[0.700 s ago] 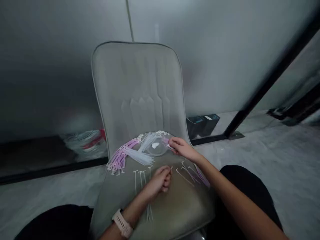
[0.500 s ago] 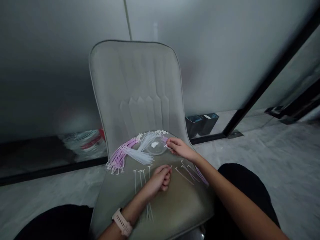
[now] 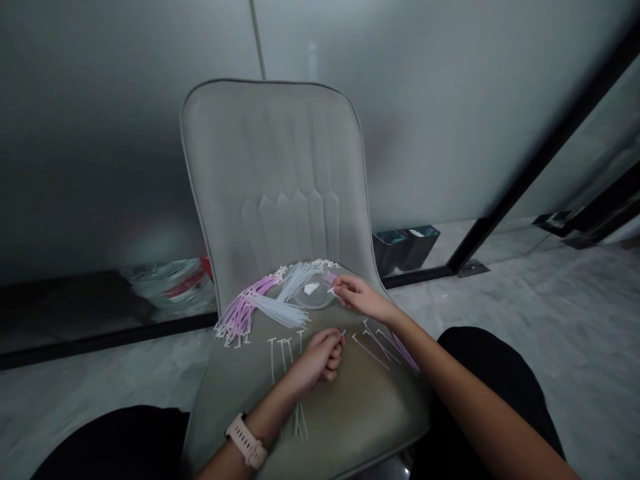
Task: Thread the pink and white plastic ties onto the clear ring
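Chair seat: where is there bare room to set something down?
The seat is bare between the left hand, the scattered ties to its right and the front edge. Crowded: the back, with purple ties, pale ties and the right hand.

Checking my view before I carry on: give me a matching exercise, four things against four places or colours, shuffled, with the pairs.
1. big purple bundle
2. watch band
3. black bins
4. chair

A. around the left wrist
B. grey all over
C. left side of the seat
D. on the floor, right of the seat

Pairs: 1-C; 2-A; 3-D; 4-B
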### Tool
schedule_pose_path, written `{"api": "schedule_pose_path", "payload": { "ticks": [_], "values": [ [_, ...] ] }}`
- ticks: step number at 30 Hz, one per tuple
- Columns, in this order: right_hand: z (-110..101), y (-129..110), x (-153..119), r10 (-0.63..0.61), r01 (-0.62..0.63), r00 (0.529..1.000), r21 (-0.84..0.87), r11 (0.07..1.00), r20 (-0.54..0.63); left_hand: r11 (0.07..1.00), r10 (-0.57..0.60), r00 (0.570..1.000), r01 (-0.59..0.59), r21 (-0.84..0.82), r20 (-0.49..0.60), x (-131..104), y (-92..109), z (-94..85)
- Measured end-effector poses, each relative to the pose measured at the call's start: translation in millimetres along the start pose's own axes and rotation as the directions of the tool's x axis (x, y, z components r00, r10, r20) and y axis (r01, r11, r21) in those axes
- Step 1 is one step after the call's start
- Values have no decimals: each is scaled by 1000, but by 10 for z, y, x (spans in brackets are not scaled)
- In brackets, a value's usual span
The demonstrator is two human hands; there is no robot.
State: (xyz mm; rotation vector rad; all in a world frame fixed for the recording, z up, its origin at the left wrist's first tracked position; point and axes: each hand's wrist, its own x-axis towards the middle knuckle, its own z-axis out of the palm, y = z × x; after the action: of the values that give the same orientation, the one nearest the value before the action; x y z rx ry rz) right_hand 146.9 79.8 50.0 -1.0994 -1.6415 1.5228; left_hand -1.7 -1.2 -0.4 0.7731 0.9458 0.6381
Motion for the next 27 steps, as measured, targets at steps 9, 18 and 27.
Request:
{"api": "schedule_pose_path", "payload": {
  "ticks": [9,18,27],
  "values": [
    [-5,57,37,1,0,1000,8,1000,-20,1000,0,1000,0,7,25,-11,2,-21],
    [-45,100,43,7,-6,1000,8,1000,-20,999,11,1000,-12,52,15,-2,-18,-33],
    [-30,69,5,7,-7,1000,-29,1000,-1,978,44,999,-41,204,-13,44,-74,-1]
  ]
}}
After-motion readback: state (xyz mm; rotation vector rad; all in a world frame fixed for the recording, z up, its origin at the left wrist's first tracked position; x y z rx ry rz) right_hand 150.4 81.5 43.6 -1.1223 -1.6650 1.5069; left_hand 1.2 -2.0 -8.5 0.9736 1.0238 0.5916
